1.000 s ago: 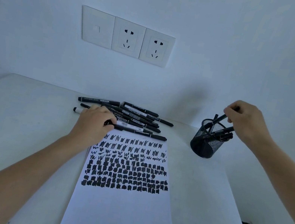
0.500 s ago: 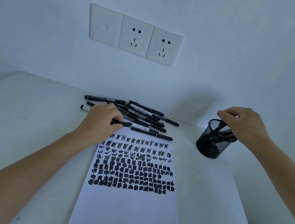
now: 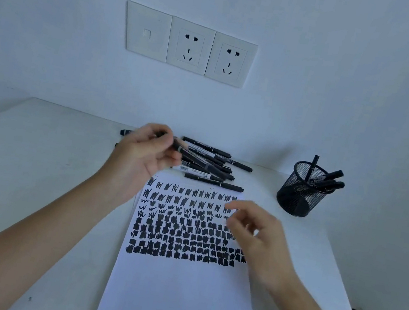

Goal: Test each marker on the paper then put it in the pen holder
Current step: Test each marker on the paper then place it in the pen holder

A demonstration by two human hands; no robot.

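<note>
Black wire-mesh pen holder (image 3: 297, 195), matt white paper (image 3: 178, 295).

The white desk (image 3: 29, 178) carries a sheet of paper (image 3: 180, 301) (upper half dense with black scribbles), a loose heap of markers (image 3: 213, 182) beyond it, and a mesh pen holder (image 3: 296, 198) at right.

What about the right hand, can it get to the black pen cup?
Probably yes. The right hand holds nothing and hovers over the paper, and nothing lies between it and the pen holder.
</note>
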